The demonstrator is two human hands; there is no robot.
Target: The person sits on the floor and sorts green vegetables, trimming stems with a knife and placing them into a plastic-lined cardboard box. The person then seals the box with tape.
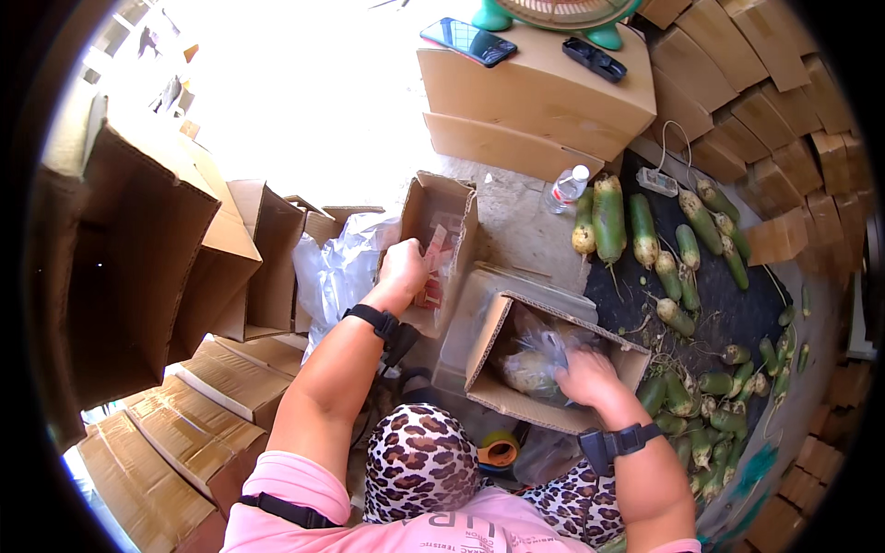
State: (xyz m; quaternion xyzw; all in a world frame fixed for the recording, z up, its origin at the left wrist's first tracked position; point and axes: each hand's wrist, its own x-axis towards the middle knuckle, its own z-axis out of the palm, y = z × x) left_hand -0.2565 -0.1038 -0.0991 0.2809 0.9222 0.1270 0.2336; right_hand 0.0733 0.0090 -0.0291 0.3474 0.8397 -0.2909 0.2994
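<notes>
My left hand (404, 266), its fingers curled, is at the left wall of a narrow open cardboard box (460, 276). Inside that box lie red-and-white printed pieces (434, 266); whether the fingers hold anything is hidden. My right hand (591, 377) reaches into a second open cardboard box (491, 332) and grips a clear plastic bag (550, 349). Beneath the bag's film a pale, rounded radish end (527, 372) shows in the box. This second box sits tilted over a translucent plastic lid or bin (460, 342) in front of my knees.
Green radishes (610, 218) lie on a dark mat (712, 304) at right, near a power strip (657, 181) and water bottle (568, 188). Open cartons (273, 269) and plastic film (346, 259) stand left. A large carton (532, 97) bears a phone (469, 41) and fan (563, 8). Tape (498, 451) lies near my knee.
</notes>
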